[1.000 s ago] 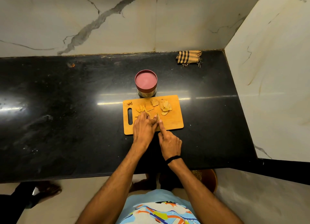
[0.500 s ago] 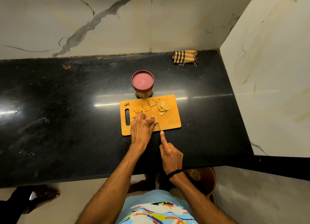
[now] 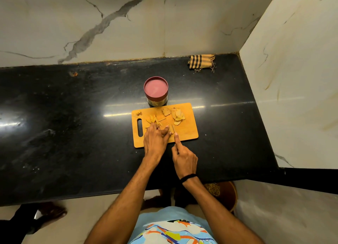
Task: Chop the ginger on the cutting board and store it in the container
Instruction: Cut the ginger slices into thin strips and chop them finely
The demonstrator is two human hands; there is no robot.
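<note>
Fingers [image 3: 165, 132] of the left hand [image 3: 155, 139] curl over ginger [image 3: 154, 120] on the cutting board [image 3: 186, 134]; the right hand [image 3: 184, 157] grips the knife [image 3: 173, 129] just beside them — a slip could nick a knuckle. Lidded container [image 3: 155, 90] stands behind.

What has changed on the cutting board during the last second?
The right hand drew back to the near edge of the cutting board, then came forward again, bringing the knife beside the left hand. The left hand still holds its ginger piece; the ginger slices and lidded container stayed put.
</note>
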